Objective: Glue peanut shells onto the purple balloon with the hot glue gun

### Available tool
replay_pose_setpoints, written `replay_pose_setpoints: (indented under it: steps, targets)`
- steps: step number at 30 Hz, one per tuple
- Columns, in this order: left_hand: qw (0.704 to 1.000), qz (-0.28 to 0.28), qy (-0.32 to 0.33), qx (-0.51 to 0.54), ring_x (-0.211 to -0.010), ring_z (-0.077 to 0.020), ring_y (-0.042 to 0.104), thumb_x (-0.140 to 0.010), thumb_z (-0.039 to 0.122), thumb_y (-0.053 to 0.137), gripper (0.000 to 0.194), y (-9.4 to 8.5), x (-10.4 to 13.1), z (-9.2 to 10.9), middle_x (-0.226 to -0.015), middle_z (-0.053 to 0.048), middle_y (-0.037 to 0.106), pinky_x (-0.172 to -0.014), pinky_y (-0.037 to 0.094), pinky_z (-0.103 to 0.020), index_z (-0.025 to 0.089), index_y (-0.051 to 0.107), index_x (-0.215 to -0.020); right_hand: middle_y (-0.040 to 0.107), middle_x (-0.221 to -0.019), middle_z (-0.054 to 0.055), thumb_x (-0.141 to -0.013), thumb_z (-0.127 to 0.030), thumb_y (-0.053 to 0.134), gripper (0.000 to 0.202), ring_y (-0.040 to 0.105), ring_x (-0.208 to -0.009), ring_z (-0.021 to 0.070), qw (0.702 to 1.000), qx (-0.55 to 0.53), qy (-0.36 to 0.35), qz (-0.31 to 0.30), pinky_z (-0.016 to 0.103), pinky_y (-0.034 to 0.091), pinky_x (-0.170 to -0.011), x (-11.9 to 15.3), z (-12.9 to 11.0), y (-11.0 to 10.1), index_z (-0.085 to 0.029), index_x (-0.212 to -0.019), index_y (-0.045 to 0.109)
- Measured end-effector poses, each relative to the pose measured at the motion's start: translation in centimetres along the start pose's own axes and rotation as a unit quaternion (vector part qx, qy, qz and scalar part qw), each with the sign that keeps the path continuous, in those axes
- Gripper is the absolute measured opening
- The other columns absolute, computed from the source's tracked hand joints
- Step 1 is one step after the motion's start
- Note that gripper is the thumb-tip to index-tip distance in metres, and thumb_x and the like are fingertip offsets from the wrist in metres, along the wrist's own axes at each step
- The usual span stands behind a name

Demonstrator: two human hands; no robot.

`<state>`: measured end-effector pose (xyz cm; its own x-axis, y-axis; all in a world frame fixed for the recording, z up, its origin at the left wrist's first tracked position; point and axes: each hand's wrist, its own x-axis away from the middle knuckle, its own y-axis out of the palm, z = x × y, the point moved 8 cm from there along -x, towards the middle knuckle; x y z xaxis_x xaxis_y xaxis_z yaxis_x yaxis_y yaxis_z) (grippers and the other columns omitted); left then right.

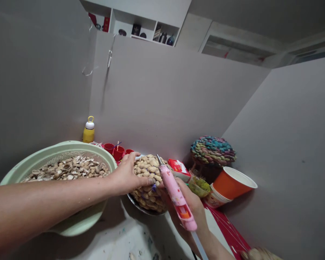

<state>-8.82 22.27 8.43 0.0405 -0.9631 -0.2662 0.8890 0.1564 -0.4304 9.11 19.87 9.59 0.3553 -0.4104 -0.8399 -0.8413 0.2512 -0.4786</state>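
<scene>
A rounded form covered in peanuts (148, 198) sits in a metal bowl (135, 204) on the white tabletop. My left hand (126, 177) grips its upper left side, with the thumb across the front and the fingers over the top. Purple bits show between some peanuts near the thumb. In my right hand (191, 202) is a pink hot glue gun (176, 189), its metal nozzle pointing up and away in front of the peanuts. A clear glue stick (199, 245) sticks out of its back end. The gun partly hides my right fingers.
On the left stands a pale green basin (73, 231) holding a sieve of shells (70, 168). Behind are a yellow bottle (89, 134) and red cups (118, 152). An orange paper bucket (233, 182), a green bowl (199, 186) and a multicoloured rounded piece (213, 151) stand right. Grey partitions enclose the table.
</scene>
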Motion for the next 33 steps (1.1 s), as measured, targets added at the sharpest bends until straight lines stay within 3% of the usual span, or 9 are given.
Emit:
replay_pose_setpoints:
  steps: [5,10,14,21,26,33]
  targets:
    - [0.999,-0.024,-0.013,-0.019,-0.132,-0.0354,0.041,-0.061,0.039,0.076,0.089,0.3,0.1,0.4,-0.144,-0.017,0.039,-0.111,0.033,-0.051,0.02,0.036,-0.138,0.069,-0.078,0.002,-0.088,-0.031,0.059,0.011,0.065,-0.063,0.0197,0.996,0.0,0.083,-0.011,0.028,0.052,-0.059,0.3,0.8,0.2,-0.023,-0.093,0.065]
    - [0.999,-0.042,-0.015,-0.016,-0.133,-0.0354,0.039,-0.061,0.044,0.075,0.092,0.4,0.2,0.7,-0.144,-0.018,0.039,-0.112,0.033,-0.047,0.017,0.037,-0.14,0.069,-0.08,0.002,-0.087,-0.031,0.06,0.012,0.066,-0.067,0.0195,0.993,0.007,0.116,-0.005,0.027,0.052,-0.059,0.8,1.2,0.2,-0.022,-0.093,0.065]
    - [0.999,-0.038,-0.021,0.021,-0.126,-0.0382,0.047,-0.057,0.043,0.078,0.091,0.2,0.2,0.5,-0.14,-0.018,0.045,-0.104,0.041,-0.051,0.018,0.043,-0.136,0.068,-0.078,0.001,-0.087,-0.027,0.06,0.007,0.064,-0.065,0.0188,0.995,0.027,0.092,-0.002,0.026,0.049,-0.058,0.4,0.7,-0.2,-0.023,-0.092,0.063]
    - [0.999,-0.03,-0.015,0.023,-0.126,-0.0372,0.048,-0.059,0.041,0.078,0.084,0.3,0.2,0.3,-0.138,-0.016,0.049,-0.103,0.043,-0.051,0.02,0.046,-0.134,0.064,-0.077,0.001,-0.09,-0.022,0.055,0.009,0.062,-0.063,0.0178,0.998,0.035,0.056,-0.012,0.026,0.049,-0.058,0.2,0.0,-0.2,-0.021,-0.097,0.061]
    - [0.999,-0.016,-0.01,0.04,-0.125,-0.0385,0.05,-0.057,0.039,0.078,0.079,0.3,0.2,0.4,-0.132,-0.013,0.056,-0.102,0.043,-0.053,0.024,0.05,-0.13,0.066,-0.092,0.004,-0.09,-0.021,0.056,0.013,0.064,-0.08,0.0205,1.0,0.016,0.022,-0.007,0.027,0.051,-0.068,0.1,-0.6,-0.2,-0.022,-0.101,0.061]
    - [0.999,-0.026,-0.016,0.022,-0.127,-0.0367,0.048,-0.058,0.048,0.078,0.087,0.5,0.1,0.0,-0.137,-0.015,0.051,-0.107,0.039,-0.052,0.022,0.045,-0.134,0.065,-0.099,0.005,-0.09,-0.017,0.055,0.01,0.064,-0.09,0.021,0.999,0.025,0.016,-0.044,0.028,0.051,-0.076,-0.1,-0.5,0.1,-0.023,-0.097,0.058]
